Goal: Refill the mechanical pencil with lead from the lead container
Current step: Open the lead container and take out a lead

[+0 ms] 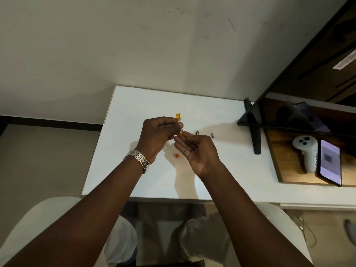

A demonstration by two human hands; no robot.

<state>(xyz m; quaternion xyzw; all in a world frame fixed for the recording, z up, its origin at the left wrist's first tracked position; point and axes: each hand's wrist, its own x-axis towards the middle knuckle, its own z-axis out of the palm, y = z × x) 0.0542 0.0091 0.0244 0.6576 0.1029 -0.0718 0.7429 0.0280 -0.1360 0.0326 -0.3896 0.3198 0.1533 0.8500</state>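
- The mechanical pencil is hard to make out: only small dark pieces lie on the white table just beyond the right hand, and that hand hides most of it.
- No lead can be seen; it is too fine to tell.
- The middle of the orange lead container is covered by the left hand's fingers, so only its two ends show.
- The container's long axis runs nearly upright in the view, far end away from the person, near end angled slightly right toward the right palm.
- The left hand, with a metal wristwatch, pinches the container above the table.
- The right hand is cupped palm up, fingers spread loose, just below the container's near end, holding nothing visible.
- A small orange cap lies on the table between the wrists.
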